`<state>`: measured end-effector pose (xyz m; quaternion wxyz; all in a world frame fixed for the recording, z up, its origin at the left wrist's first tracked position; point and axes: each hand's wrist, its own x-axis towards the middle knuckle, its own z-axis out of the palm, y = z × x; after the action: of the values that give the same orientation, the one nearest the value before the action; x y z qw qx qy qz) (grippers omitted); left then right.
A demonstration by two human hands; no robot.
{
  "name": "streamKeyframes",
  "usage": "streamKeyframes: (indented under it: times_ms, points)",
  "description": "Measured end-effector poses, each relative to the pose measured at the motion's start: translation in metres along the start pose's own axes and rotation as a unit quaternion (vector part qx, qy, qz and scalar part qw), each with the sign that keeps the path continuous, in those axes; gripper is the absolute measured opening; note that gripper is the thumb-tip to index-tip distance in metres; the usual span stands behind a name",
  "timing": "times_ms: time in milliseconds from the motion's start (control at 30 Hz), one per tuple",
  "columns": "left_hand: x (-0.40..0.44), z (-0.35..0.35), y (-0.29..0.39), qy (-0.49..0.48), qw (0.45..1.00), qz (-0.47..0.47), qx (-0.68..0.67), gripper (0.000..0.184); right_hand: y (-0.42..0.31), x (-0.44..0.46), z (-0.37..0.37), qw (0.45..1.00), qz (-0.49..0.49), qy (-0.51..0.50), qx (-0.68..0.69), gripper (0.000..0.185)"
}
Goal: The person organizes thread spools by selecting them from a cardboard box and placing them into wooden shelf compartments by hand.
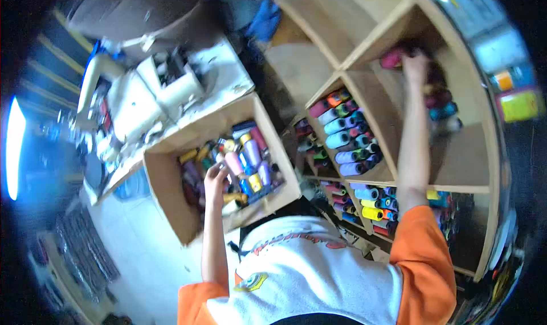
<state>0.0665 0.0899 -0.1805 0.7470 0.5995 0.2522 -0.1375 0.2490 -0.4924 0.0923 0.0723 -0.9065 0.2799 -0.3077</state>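
My right hand [416,64] is inside an upper shelf compartment, its fingers closed around a dark pink thread spool [392,58]. Beside it in the same compartment stands a short row of spools, among them a maroon one [439,99] and a teal one [443,111]. Over the cardboard box [166,182] hangs my left hand [215,181], fingers slightly curled and apart, with nothing plainly held in them. Nearest to it are a pink spool [233,163] and a jumble of purple, blue, yellow and dark spools in the box.
The wooden shelf [387,148] has lower compartments stacked with spools, including light blue ones [337,140] and a yellow one [372,213]. A white sewing machine [137,103] stands on the table [225,68] behind the box. Coloured packets [518,105] lie at far right.
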Motion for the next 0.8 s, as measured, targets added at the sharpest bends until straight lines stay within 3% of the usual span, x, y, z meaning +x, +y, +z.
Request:
streamKeyframes:
  times_ms: [67,133,167,200,233,300,400,500,533,600,767,800]
  points:
    - [0.017,-0.039,-0.036,0.02,0.978,0.016,0.206,0.042,0.001,0.002,-0.006,0.997,-0.025,-0.056,0.035,0.065]
    - [0.018,-0.066,-0.042,0.044,0.91,0.005,0.413,0.043,0.02,0.011,0.007,1.0,-0.017,-0.01,-0.009,0.079]
    - [0.011,-0.068,-0.035,0.058,0.869,-0.02,0.491,0.044,0.037,0.018,0.013,0.996,-0.039,-0.034,0.079,0.083]
    - [0.016,-0.078,-0.042,0.048,0.856,-0.033,0.513,0.044,0.007,-0.004,-0.014,0.999,-0.016,-0.026,-0.01,0.084]
    - [0.023,-0.088,-0.055,0.034,0.844,-0.045,0.534,0.043,0.017,-0.007,-0.006,0.996,-0.027,0.003,0.088,0.085]
    - [0.021,-0.099,-0.068,-0.025,0.821,-0.051,0.568,0.042,-0.019,-0.048,-0.038,0.997,-0.036,0.015,0.063,0.077]
    - [0.03,-0.098,-0.093,-0.151,0.81,-0.011,0.567,0.04,-0.019,-0.08,-0.044,0.976,-0.044,0.022,0.213,0.062]
    - [0.058,-0.085,-0.137,-0.289,0.625,-0.032,0.724,0.042,-0.062,-0.136,-0.076,0.982,-0.062,0.032,0.173,0.052]
    - [0.071,-0.1,-0.175,-0.329,0.692,-0.006,0.642,0.043,-0.065,-0.149,-0.079,0.98,-0.046,0.024,0.192,0.047]
    - [0.085,-0.108,-0.228,-0.353,0.686,0.078,0.631,0.044,-0.067,-0.173,-0.081,0.976,-0.051,0.01,0.212,0.044]
    - [0.034,-0.059,-0.131,-0.373,0.603,0.144,0.69,0.057,-0.078,-0.219,-0.09,0.973,-0.046,-0.005,0.228,0.038]
    - [0.036,-0.055,-0.132,-0.39,0.526,0.113,0.747,0.062,-0.077,-0.225,-0.09,0.971,-0.063,-0.012,0.229,0.037]
